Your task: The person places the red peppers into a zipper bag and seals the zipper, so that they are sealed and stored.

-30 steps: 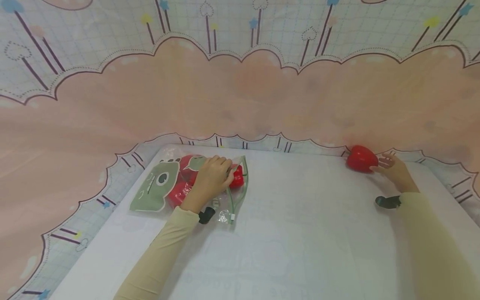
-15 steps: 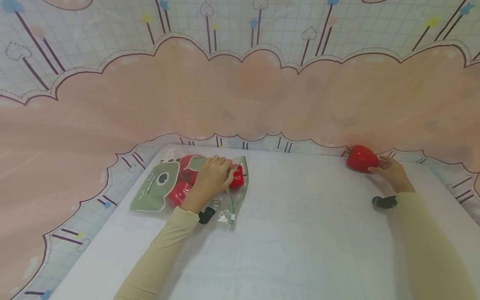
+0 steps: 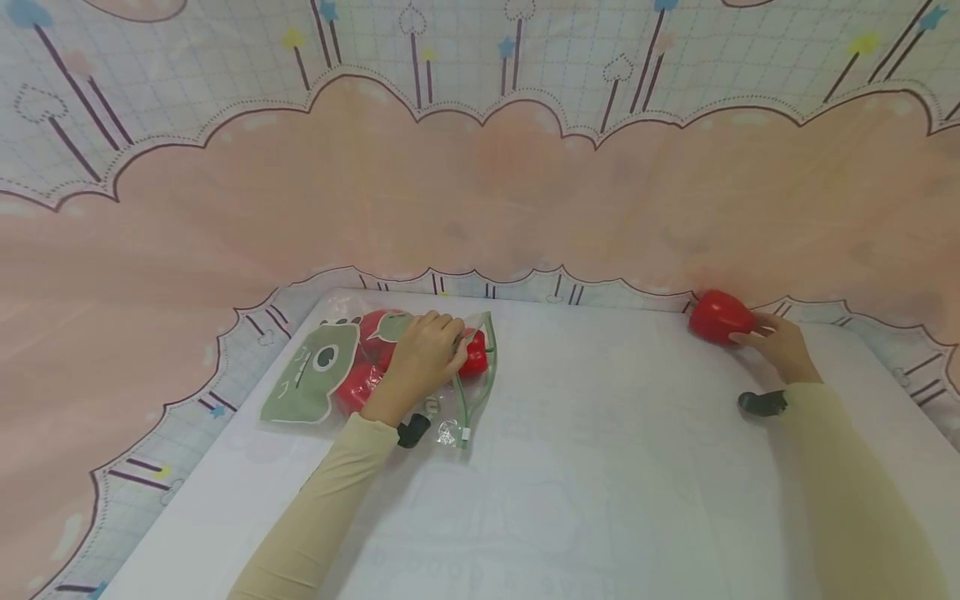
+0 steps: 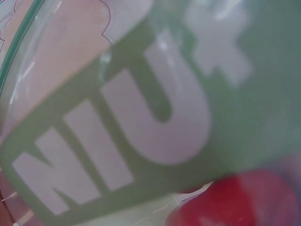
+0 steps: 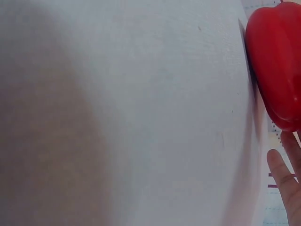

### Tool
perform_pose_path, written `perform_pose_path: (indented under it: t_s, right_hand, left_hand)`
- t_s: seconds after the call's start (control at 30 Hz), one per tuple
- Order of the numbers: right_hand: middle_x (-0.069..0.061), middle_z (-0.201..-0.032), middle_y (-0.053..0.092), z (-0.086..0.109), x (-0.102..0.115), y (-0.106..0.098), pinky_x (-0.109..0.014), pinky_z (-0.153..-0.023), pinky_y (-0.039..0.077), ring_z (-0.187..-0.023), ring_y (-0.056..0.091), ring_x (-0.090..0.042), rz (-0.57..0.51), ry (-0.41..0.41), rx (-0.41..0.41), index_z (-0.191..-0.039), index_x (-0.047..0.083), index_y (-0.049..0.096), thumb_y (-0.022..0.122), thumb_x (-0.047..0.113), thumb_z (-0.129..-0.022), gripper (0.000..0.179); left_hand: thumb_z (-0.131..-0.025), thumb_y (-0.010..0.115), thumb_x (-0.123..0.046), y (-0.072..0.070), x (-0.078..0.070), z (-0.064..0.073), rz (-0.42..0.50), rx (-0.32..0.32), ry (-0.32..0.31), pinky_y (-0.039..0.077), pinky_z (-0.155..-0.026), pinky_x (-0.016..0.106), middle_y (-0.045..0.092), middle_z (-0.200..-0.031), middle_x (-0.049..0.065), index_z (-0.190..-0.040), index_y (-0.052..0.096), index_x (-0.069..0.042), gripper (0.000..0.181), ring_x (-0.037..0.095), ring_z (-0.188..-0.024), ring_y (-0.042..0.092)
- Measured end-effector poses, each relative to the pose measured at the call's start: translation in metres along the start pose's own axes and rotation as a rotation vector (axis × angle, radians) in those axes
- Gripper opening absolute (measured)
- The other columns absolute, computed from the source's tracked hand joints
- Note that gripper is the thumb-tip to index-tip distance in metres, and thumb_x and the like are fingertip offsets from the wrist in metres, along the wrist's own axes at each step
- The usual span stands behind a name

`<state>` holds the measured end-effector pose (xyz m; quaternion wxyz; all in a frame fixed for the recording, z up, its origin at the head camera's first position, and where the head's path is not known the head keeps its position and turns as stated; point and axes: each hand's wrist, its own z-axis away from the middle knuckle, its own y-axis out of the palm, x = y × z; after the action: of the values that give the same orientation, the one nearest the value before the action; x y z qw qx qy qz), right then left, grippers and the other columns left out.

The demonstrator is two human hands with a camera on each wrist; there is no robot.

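A clear zip bag (image 3: pixel 303 387) with a green cartoon print lies at the table's back left. Several red bell peppers show inside it; one red pepper (image 3: pixel 474 355) sits near its green-edged opening. My left hand (image 3: pixel 423 354) lies over the bag, fingers curled onto the upper film near the opening. In the left wrist view the printed film (image 4: pixel 141 117) fills most of the picture, a red pepper (image 4: pixel 225 202) below. Far right, another red bell pepper (image 3: pixel 720 317) rests at the back edge. My right hand (image 3: pixel 783 346) touches its right end with fairly straight fingers (image 5: pixel 281 174).
A white-covered table (image 3: pixel 585 467) stretches between the two hands. Behind it hangs a patterned peach curtain (image 3: pixel 480 200). Dark wrist cameras (image 3: pixel 761 404) stick out from both cuffs. The bag's slider (image 3: pixel 466 434) hangs at its near corner.
My right hand has shifted a little to the left, closer against the loose bell pepper, which has moved slightly left too. The left hand and the bag have stayed put.
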<state>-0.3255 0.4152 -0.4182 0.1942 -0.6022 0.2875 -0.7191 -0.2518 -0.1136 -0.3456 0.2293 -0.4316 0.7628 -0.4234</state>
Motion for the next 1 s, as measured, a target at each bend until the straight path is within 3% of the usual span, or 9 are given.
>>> perform_pose_path:
  t_s: [0.73,1.0]
  right_hand:
    - [-0.033,-0.148,0.021,0.0003,0.0057,0.0051,-0.058,-0.107,0.028,-0.134,0.028,-0.05,-0.026,-0.02,-0.042,-0.146,-0.005,0.015,0.058,0.055,-0.083,0.097]
    - [-0.029,-0.147,0.025,0.0069,0.0072,0.0019,-0.059,-0.107,0.028,-0.136,0.025,-0.048,0.019,-0.072,-0.002,-0.147,0.0,0.017,0.059,0.052,-0.084,0.092]
  left_hand:
    - [-0.083,0.062,-0.015,0.0003,-0.0003,0.0007,-0.007,-0.026,0.01,0.051,-0.076,0.036,0.068,-0.083,0.008,-0.091,0.065,-0.004,0.014,0.023,-0.079,0.058]
    - [-0.082,0.063,-0.015,0.0011,0.0005,0.0015,-0.014,-0.037,0.019,0.051,-0.075,0.036,0.068,-0.082,0.008,-0.09,0.065,-0.004,0.014,0.023,-0.079,0.058]
